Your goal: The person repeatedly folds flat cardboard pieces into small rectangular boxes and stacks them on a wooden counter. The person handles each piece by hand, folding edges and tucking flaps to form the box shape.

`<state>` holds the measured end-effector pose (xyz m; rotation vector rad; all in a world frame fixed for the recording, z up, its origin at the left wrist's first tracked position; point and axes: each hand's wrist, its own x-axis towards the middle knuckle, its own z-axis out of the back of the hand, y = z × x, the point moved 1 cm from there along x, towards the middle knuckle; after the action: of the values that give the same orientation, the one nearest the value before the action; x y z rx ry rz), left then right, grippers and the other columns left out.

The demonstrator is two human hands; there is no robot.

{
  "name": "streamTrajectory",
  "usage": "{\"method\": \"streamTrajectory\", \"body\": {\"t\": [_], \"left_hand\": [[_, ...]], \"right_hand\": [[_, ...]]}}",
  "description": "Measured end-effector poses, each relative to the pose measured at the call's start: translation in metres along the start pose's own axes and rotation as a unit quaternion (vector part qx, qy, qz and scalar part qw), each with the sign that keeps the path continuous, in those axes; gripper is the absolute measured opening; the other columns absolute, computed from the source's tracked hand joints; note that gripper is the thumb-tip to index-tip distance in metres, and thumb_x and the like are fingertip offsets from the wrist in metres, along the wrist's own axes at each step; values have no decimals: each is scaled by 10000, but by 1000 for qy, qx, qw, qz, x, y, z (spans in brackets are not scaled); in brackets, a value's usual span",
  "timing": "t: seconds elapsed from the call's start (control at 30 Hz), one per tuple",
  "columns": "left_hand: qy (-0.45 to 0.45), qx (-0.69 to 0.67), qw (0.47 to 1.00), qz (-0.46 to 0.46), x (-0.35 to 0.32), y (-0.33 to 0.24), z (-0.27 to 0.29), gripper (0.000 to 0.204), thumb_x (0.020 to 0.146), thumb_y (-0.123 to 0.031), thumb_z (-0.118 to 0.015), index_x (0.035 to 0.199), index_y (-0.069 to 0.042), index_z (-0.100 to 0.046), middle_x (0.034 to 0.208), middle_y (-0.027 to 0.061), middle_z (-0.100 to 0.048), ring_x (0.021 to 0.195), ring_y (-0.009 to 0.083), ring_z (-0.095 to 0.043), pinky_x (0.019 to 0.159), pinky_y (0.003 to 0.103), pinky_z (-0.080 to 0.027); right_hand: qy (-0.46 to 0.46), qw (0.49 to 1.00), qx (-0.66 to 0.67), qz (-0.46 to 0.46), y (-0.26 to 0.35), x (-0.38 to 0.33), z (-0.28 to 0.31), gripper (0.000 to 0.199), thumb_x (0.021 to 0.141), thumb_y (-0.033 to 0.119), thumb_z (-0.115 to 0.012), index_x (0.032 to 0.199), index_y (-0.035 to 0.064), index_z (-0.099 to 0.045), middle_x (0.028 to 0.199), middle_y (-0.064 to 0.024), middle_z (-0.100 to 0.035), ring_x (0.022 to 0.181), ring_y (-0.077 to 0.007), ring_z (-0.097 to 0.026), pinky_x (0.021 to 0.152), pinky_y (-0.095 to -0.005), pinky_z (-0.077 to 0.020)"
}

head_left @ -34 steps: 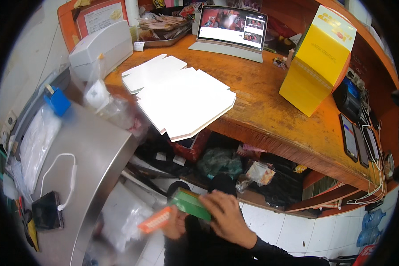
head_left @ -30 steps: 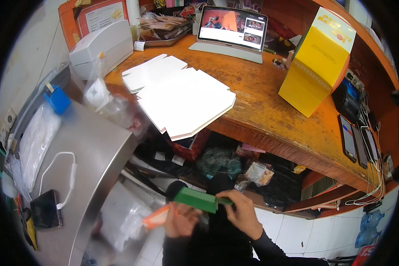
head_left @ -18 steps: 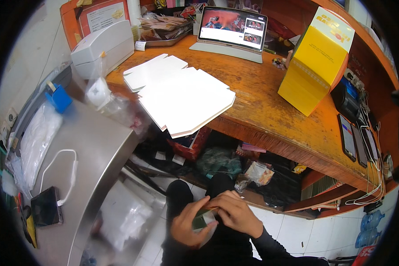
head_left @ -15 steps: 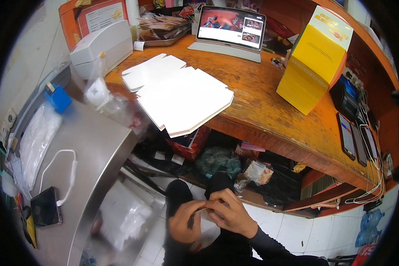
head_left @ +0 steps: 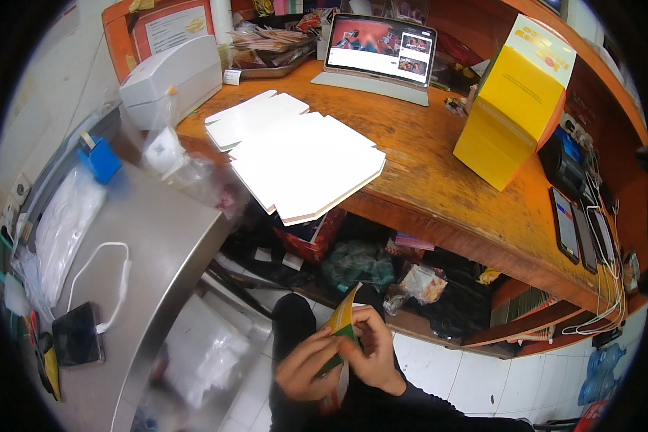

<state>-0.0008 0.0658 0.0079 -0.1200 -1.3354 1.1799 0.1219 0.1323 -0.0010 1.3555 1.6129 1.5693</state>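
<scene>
Over my lap, my left hand [head_left: 304, 369] and my right hand [head_left: 374, 354] grip a small yellow and green folded card piece [head_left: 344, 317] between them. Its yellow side rises to a pointed corner, while a green face shows between my fingers. The lower part of it is hidden by the left fingers. Both thumbs and fingers press on it. Beneath my hands a whitish piece with a bit of red [head_left: 333, 397] shows in part; I cannot tell what it is.
A stack of flat white card blanks [head_left: 309, 165] lies on the wooden desk [head_left: 410, 165]. Beyond are a tablet [head_left: 380, 49], a yellow box [head_left: 515, 108] and phones [head_left: 565, 223]. At left, a steel table [head_left: 147, 237] carries a charging phone [head_left: 78, 335].
The card piece has come up into sight between my hands, its yellow and green faces now showing. My right hand has turned more upright. The whole view has shifted slightly.
</scene>
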Motion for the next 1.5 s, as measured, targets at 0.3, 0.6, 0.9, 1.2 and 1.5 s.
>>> {"method": "streamTrajectory", "body": {"t": [0.3, 0.6, 0.9, 1.2, 1.5], "left_hand": [[-176, -167, 948, 205, -11, 14, -7, 103, 801, 110, -707, 841, 65, -624, 908, 144, -630, 974, 336, -686, 829, 385, -580], [-139, -254, 931, 223, -16, 17, -3, 124, 849, 1, -717, 928, 87, -677, 937, 191, -643, 972, 307, -674, 943, 423, -520], [-121, -249, 942, 192, -21, 22, 6, 124, 774, 92, -722, 892, 67, -693, 920, 178, -668, 976, 327, -685, 927, 444, -543], [-52, -148, 973, 168, -17, 18, 10, 140, 773, 20, -783, 853, 51, -673, 900, 189, -688, 758, 193, -683, 778, 310, -561], [-205, -1, 955, 216, -25, 42, 30, 191, 692, 30, -758, 747, -15, -580, 827, 163, -700, 710, 201, -685, 599, 272, -525]], "right_hand": [[24, 999, -14, 41, -6, -7, 8, 183, 817, -95, -699, 996, -60, -680, 1059, -153, -670, 963, -181, -661, 860, -275, -517], [69, 985, 134, -84, -7, -5, 6, 408, 804, -151, -674, 1201, -97, -600, 1231, -198, -603, 1165, -254, -598, 1027, -383, -487], [141, 983, -8, -114, 15, 3, 13, 292, 820, -80, -698, 1110, -48, -690, 1131, -143, -677, 1028, -218, -673, 920, -320, -534], [114, 971, -208, 5, 9, 5, 6, 323, 797, 50, -744, 1118, 34, -706, 1049, -125, -701, 991, -252, -677, 886, -325, -511], [-133, 861, -431, 233, 52, -4, -5, 383, 725, -79, -700, 1092, 28, -671, 1067, -153, -616, 943, -286, -622, 817, -340, -501]]}}
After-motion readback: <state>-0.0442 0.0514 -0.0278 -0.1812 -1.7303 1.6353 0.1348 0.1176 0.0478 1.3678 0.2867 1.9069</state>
